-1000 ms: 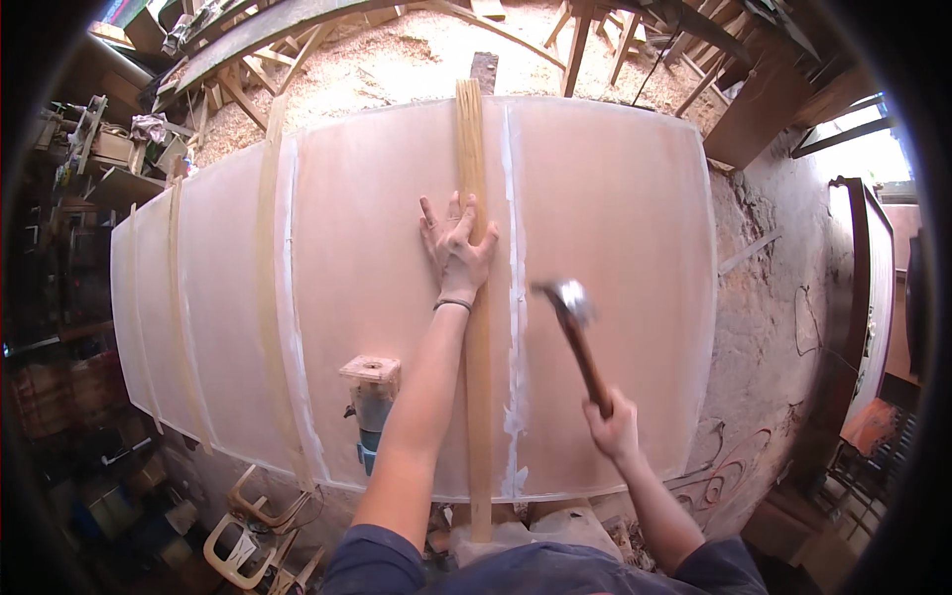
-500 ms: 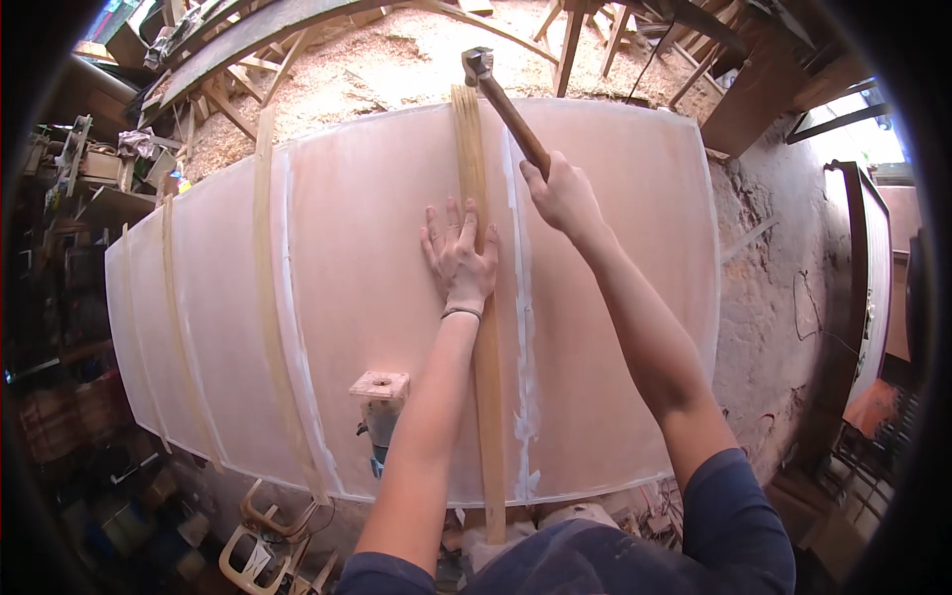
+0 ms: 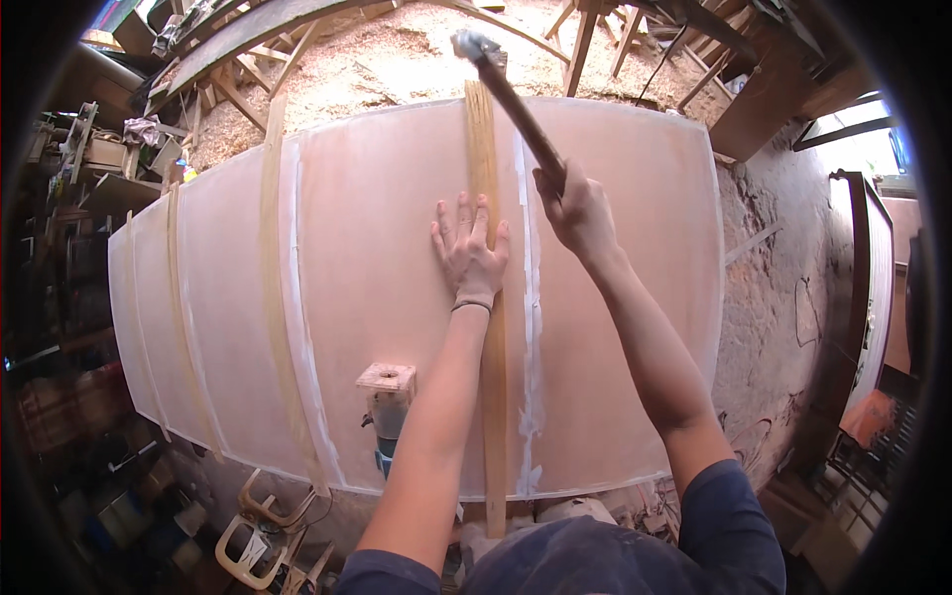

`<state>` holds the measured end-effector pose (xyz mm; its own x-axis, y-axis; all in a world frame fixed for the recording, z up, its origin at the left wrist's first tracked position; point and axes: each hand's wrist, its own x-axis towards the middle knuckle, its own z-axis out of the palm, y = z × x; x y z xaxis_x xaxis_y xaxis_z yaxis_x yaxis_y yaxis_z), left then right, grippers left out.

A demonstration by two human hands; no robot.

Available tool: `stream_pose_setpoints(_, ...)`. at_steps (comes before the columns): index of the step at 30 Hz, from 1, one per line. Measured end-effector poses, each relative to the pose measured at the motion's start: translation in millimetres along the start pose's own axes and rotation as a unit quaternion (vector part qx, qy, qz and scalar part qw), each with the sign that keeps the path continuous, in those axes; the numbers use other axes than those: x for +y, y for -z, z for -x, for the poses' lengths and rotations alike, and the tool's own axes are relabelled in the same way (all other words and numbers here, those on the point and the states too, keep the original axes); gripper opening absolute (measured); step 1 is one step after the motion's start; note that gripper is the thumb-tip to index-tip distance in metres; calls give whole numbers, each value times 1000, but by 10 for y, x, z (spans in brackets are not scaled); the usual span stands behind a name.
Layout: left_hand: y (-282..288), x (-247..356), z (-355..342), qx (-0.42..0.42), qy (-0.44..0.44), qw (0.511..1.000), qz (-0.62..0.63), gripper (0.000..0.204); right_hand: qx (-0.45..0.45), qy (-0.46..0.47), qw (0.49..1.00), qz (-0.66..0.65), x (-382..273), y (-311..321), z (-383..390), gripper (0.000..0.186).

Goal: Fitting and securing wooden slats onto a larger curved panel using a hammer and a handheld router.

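Two hands in view, both mine. Left hand [image 3: 470,260]: flat, fingers spread, across the long wooden strip [image 3: 481,139] and the pale panel [image 3: 387,218] beneath. Right hand [image 3: 583,220]: fist wrapped round the handle of the hammer [image 3: 518,114], raised, head slightly blurred, seen near the strip's far end. Strip crosses the panel just left of a white line [image 3: 533,297]. Power tool [image 3: 388,402] sits beside my left forearm.

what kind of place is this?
Probably a woodworking shop: what look like wood shavings spread beyond the large panel, wooden strips lie across it, and the right hand grips a hammer.
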<state>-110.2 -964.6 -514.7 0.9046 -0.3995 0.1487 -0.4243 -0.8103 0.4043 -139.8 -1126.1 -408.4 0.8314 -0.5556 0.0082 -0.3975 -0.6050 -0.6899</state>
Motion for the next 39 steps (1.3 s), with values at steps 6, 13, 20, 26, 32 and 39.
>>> stream_pose_setpoints(6,-29,-46,0,9,-5,1000,-1,55,-25,-65,995,-69,-84,16,-55,44)
stream_pose_setpoints(13,-90,18,20,11,9,999,34,56,-49,-94,994,-16,187,117,82,44)
stream_pose_setpoints(20,4,-116,-50,55,-1,998,31,58,-139,-359,884,-266,911,785,2069,46)
stream_pose_setpoints(26,287,-67,271,76,21,996,52,57,-82,-227,969,50,1277,1067,3367,32)
stream_pose_setpoints(32,1924,76,2985,-40,0,895,445,30,-121,156,978,58,-167,716,3210,48)
stream_pose_setpoints(39,3140,-840,6187,-40,419,843,336,23,-364,-128,900,-202,-1425,-1224,3244,69)
